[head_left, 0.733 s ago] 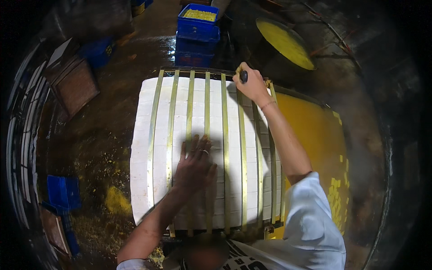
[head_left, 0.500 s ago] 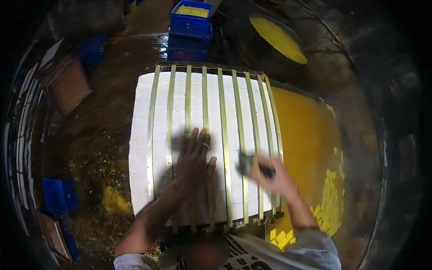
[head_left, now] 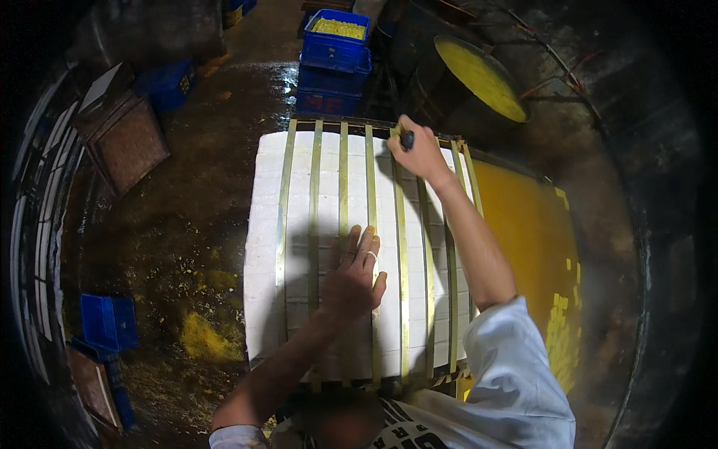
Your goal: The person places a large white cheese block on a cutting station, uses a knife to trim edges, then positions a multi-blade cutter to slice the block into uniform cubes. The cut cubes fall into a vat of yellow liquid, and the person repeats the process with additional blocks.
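Observation:
A broad white slab [head_left: 265,224], which looks like tofu scored in a grid, lies in front of me under several long yellowish strips [head_left: 283,224] that run from near to far. My left hand [head_left: 351,280] rests on the slab and strips, fingers stretched out, with a ring on one finger. At the slab's far edge, my right hand [head_left: 420,153] is closed round a black-handled knife [head_left: 407,140], beside the top of one strip. The blade is hidden by the hand and its shadow.
To the right lies a vat of amber liquid [head_left: 516,217] with yellow pieces [head_left: 561,329] along its right side. Blue crates [head_left: 333,56] stand beyond the slab, near a tilted round drum [head_left: 464,93]. Boards [head_left: 131,150] and a blue bin [head_left: 108,322] are at left on wet floor.
My right hand has moved with the knife from the slab's middle right to its far edge. My left hand stays flat on the slab. The whole view has shifted slightly.

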